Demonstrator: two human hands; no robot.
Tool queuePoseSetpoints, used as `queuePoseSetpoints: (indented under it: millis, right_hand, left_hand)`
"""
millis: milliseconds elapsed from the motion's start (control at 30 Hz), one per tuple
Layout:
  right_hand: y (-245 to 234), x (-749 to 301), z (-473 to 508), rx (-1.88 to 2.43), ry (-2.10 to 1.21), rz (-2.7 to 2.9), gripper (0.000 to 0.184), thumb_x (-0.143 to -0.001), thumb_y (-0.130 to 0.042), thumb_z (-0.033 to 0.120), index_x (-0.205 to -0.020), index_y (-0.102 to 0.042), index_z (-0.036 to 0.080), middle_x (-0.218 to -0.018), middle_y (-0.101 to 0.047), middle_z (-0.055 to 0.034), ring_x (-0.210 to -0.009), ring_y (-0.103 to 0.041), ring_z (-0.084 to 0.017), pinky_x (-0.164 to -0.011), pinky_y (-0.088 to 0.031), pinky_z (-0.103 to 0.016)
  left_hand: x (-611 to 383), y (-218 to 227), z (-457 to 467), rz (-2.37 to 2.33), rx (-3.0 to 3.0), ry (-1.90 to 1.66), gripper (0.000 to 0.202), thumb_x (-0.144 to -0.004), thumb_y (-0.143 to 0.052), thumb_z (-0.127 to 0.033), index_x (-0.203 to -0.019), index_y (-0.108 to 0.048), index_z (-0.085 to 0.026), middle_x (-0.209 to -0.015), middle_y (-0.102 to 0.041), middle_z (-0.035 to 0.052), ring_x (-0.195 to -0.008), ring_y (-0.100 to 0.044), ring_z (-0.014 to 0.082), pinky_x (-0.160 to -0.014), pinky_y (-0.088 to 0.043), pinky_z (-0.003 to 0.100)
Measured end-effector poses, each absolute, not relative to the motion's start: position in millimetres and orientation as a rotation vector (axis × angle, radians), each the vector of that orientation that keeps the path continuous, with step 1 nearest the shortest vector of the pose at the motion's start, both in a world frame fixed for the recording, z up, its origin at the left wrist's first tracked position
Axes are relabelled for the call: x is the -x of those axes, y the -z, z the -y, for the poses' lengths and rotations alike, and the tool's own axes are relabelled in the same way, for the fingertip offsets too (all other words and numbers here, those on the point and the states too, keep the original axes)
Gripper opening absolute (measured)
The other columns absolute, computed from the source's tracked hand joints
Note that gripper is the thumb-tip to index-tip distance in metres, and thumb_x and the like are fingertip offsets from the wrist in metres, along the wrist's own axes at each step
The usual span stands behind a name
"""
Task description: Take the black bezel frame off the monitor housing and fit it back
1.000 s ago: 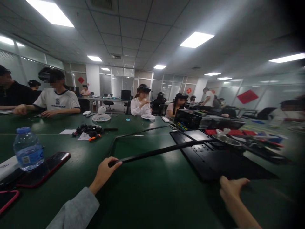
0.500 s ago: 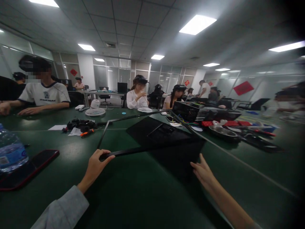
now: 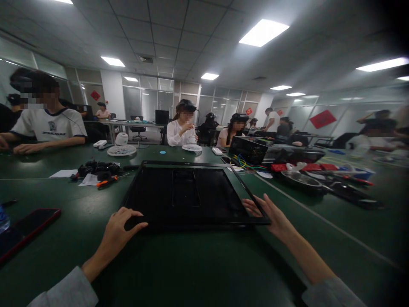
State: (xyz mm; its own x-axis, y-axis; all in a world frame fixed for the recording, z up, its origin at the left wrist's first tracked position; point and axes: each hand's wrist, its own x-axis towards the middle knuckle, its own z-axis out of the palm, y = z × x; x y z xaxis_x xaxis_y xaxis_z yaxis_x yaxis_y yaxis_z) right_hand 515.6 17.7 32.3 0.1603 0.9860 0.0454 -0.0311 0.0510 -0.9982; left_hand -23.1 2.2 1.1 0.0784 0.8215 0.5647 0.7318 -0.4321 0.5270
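A thin black monitor bezel (image 3: 204, 221) lies over a black monitor back cover (image 3: 156, 192) on the green table, shifted a little to the right of it. The cover has a raised rectangular section in its middle. My left hand (image 3: 119, 230) is closed round the near left corner of the bezel, thumb and fingers curved about the edge. At the near right corner, my right hand (image 3: 277, 217) has the bezel's side bar between its fingers; some fingertips show through the frame's opening. Whether the right fingers also touch the cover cannot be made out.
On the left lie a phone (image 3: 32, 228), an orange-handled screwdriver (image 3: 107, 183) and a heap of black parts (image 3: 96, 168). White fans (image 3: 121, 149) stand farther back. A metal pan (image 3: 300, 181), coloured wires (image 3: 243, 162) and black equipment crowd the right. Several people sit around.
The bezel has come down and squared up over the back cover, which has turned level with me. My right hand has moved from the cover's edge to the bezel's right side.
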Motion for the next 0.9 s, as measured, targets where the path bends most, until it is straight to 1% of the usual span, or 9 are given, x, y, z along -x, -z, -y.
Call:
queuePoseSetpoints:
  millis: [67, 133, 233, 333, 400, 500, 667, 833, 900]
  right_hand:
    - [-31, -508, -17, 1.271, -0.973, 1.203, 0.055, -0.080, -0.069, 0.061, -0.121, -0.065, 0.024, -0.120, -0.073, -0.0123, -0.117, -0.067, -0.030, -0.108, -0.049, -0.049]
    - [-21, -502, -23, 1.314, -0.757, 1.326, 0.060, -0.077, -0.074, 0.053, -0.128, -0.061, 0.023, -0.119, -0.073, -0.0110, -0.118, -0.065, -0.030, -0.111, -0.045, -0.050]
    - [3, -501, -36, 1.364, -0.410, 1.422, 0.060, -0.084, -0.063, 0.052, -0.136, -0.057, 0.021, -0.128, -0.069, -0.0115, -0.127, -0.059, -0.030, -0.116, -0.037, -0.052]
    - [20, -501, -45, 1.449, -0.230, 1.439, 0.059, -0.089, -0.054, 0.049, -0.141, -0.055, 0.021, -0.141, -0.062, -0.0111, -0.136, -0.052, -0.030, -0.118, -0.035, -0.053]
    - [25, -500, -48, 1.501, -0.181, 1.448, 0.059, -0.090, -0.050, 0.047, -0.143, -0.054, 0.021, -0.144, -0.059, -0.0111, -0.136, -0.052, -0.030, -0.116, -0.037, -0.052]
    - [27, -498, -50, 1.559, -0.157, 1.459, 0.059, -0.091, -0.047, 0.045, -0.145, -0.054, 0.019, -0.142, -0.061, -0.0121, -0.132, -0.056, -0.031, -0.112, -0.042, -0.050]
    - [31, -501, -52, 1.566, -0.179, 1.473, 0.060, -0.091, -0.049, 0.044, -0.145, -0.055, 0.018, -0.136, -0.065, -0.0125, -0.123, -0.062, -0.030, -0.107, -0.048, -0.047]
    - [33, -504, -54, 1.557, -0.206, 1.484, 0.057, -0.090, -0.052, 0.043, -0.141, -0.059, 0.020, -0.134, -0.067, -0.0100, -0.122, -0.063, -0.029, -0.107, -0.047, -0.048]
    - [33, -503, -54, 1.566, -0.219, 1.468, 0.057, -0.089, -0.053, 0.043, -0.140, -0.060, 0.019, -0.136, -0.065, -0.0108, -0.123, -0.062, -0.030, -0.109, -0.046, -0.049]
  left_hand:
    - [25, 1, -3, -1.627, -2.273, -1.250, 0.046, -0.079, -0.066, -0.070, -0.096, -0.075, -0.029, -0.095, -0.072, 0.0055, -0.093, -0.065, 0.0278, -0.086, -0.052, 0.046]
    - [25, 2, -2, -1.633, -2.311, -1.194, 0.043, -0.081, -0.066, -0.067, -0.099, -0.074, -0.029, -0.097, -0.073, 0.0054, -0.095, -0.065, 0.0279, -0.088, -0.051, 0.046]
    - [25, 2, 1, -1.649, -2.348, -1.096, 0.042, -0.082, -0.068, -0.064, -0.103, -0.074, -0.028, -0.102, -0.073, 0.0053, -0.100, -0.065, 0.0283, -0.094, -0.049, 0.050]
    - [24, 2, 3, -1.686, -2.356, -1.023, 0.042, -0.082, -0.068, -0.063, -0.104, -0.073, -0.028, -0.108, -0.073, 0.0059, -0.104, -0.065, 0.0290, -0.100, -0.044, 0.054]
    - [23, 3, 5, -1.704, -2.339, -0.996, 0.042, -0.082, -0.068, -0.063, -0.104, -0.073, -0.028, -0.109, -0.072, 0.0064, -0.105, -0.064, 0.0290, -0.102, -0.043, 0.055]
    - [21, 2, 7, -1.724, -2.303, -0.970, 0.042, -0.081, -0.068, -0.063, -0.102, -0.073, -0.028, -0.110, -0.072, 0.0063, -0.106, -0.064, 0.0290, -0.102, -0.042, 0.055]
    - [18, -2, 12, -1.732, -2.308, -0.928, 0.041, -0.077, -0.072, -0.064, -0.097, -0.075, -0.028, -0.108, -0.071, 0.0051, -0.107, -0.063, 0.0292, -0.105, -0.039, 0.057]
    - [19, -6, 13, -1.698, -2.367, -0.920, 0.036, -0.080, -0.070, -0.063, -0.095, -0.076, -0.031, -0.108, -0.072, 0.0042, -0.116, -0.059, 0.0306, -0.107, -0.038, 0.058]
    - [22, -4, 7, -1.711, -2.381, -1.030, 0.037, -0.085, -0.064, -0.062, -0.103, -0.075, -0.032, -0.116, -0.071, 0.0047, -0.120, -0.057, 0.0306, -0.108, -0.039, 0.056]
